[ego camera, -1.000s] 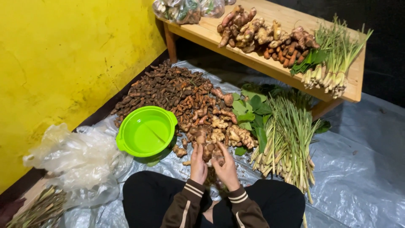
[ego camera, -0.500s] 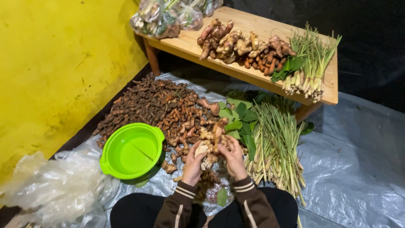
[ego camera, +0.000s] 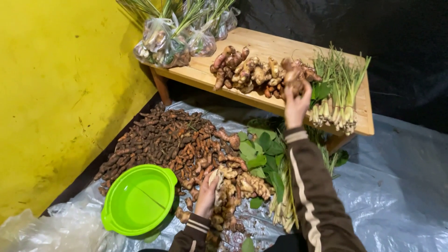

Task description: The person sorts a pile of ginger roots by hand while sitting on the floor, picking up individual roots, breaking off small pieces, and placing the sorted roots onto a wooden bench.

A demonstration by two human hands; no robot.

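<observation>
A pale root [ego camera: 215, 179] is gripped by the left hand [ego camera: 206, 197] over the floor pile [ego camera: 186, 144]; green bowl [ego camera: 138, 199] just left. Beyond, a ginger piece [ego camera: 294, 74] is held by the right hand [ego camera: 297, 105] above the wooden counter [ego camera: 280, 49], set on plastic sheeting [ego camera: 396, 186] beside a yellow wall [ego camera: 56, 84].

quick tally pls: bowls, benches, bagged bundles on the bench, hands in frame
Green bowl: 1
Wooden bench: 1
Clear bagged bundles at the bench's left end: about 3, overlapping, so the exact number is unclear
Hands: 2, left hand on the floor pile of roots, right hand raised holding a root over the bench
Total: about 7
</observation>
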